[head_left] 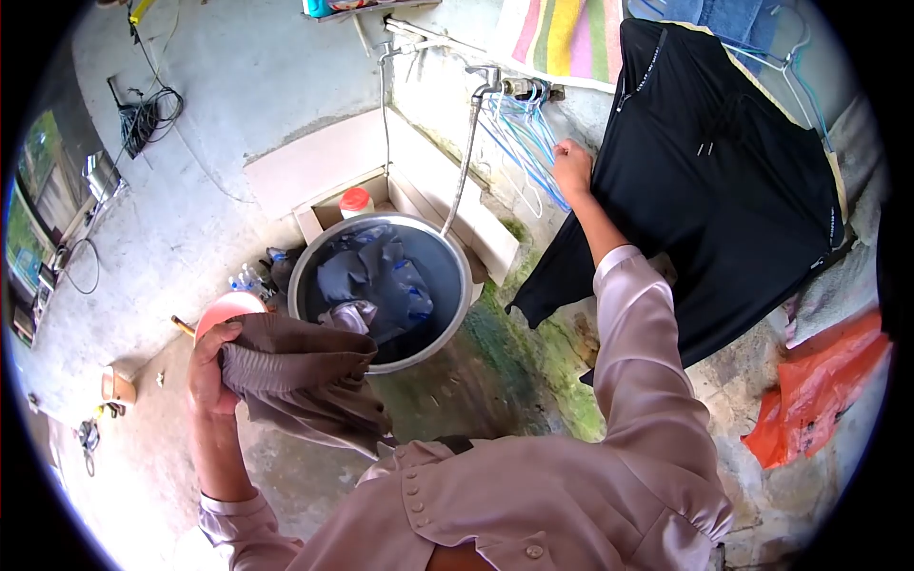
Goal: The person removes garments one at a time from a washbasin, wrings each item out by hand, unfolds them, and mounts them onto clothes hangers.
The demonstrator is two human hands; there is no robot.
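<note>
My left hand (211, 366) is closed on a brown garment (305, 371) with a gathered elastic waistband, which hangs down in front of me. Up at the wall, my right hand (573, 169) has its fingers curled, right beside a bunch of blue and white clothes hangers (524, 133). Whether a hanger is in its grip is hidden. Just right of that hand hang black trousers (705, 190) with a drawstring. A large metal basin (466, 285) below holds dark water and soaking clothes (376, 276).
A tap (484, 81) with a hose stands over the basin. Behind the basin is a red-lidded container (356, 202). A pink bowl (231, 309) sits to its left. An orange plastic bag (819, 390) hangs at the right, and a striped towel (562, 38) hangs above. Green moss marks the floor.
</note>
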